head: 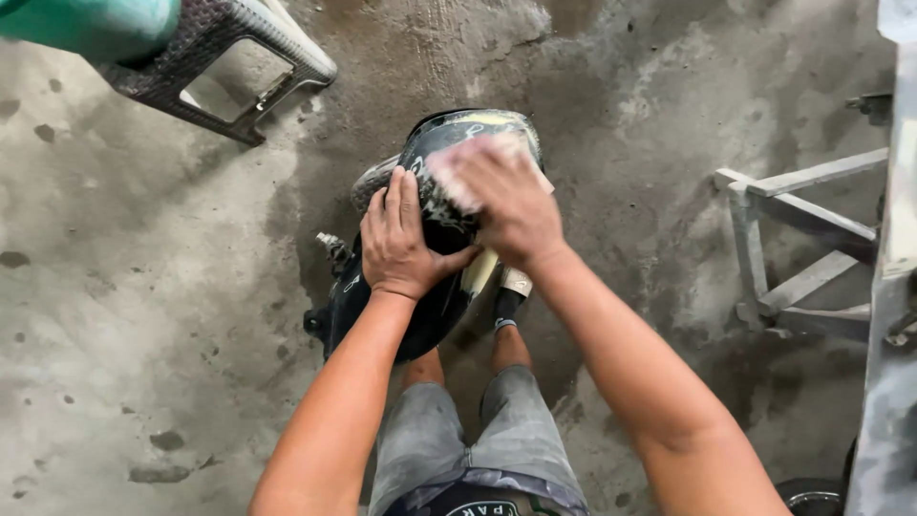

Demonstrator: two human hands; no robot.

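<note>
One concrete floor (143, 315) carries one grey metal frame (793, 248), one grey plastic stool (229, 57) and one black motorcycle fuel tank (430, 239), propped between the person's knees. Two hands work there: left hand (401, 239) pressed flat, fingers open; right hand (506, 205) clasping one pale sanding pad (458, 186).

Stained grey concrete floor (143, 315), dark plastic stool (224, 62), grey metal frame (793, 248).

Both hands (458, 225) on black fuel tank (435, 287)
</note>
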